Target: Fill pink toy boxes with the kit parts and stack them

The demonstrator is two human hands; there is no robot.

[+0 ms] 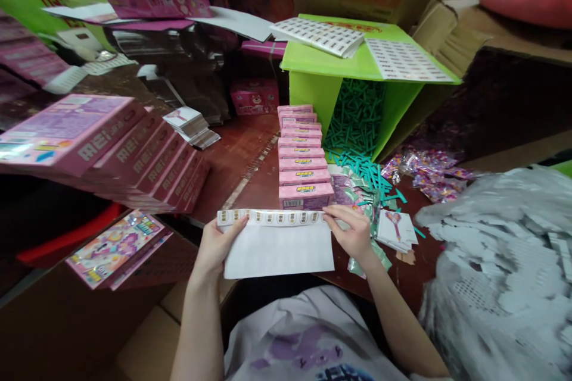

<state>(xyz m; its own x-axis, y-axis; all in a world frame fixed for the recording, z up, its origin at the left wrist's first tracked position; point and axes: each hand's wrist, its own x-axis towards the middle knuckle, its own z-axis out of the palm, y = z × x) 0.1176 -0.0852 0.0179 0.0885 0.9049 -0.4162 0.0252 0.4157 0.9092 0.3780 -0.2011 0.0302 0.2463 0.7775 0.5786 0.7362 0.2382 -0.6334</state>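
White paper, held flat: sticker sheet (279, 250) at six o'clock, pink boxes (302, 162) on bench (251, 155) beyond, twelve o'clock. Left hand (217, 242) pinches nine-o'clock end (thumb over printed row (280, 218)), right hand (352, 229) pinches three-o'clock end. Even tension, level edge, light thumbs should prevent creasing.
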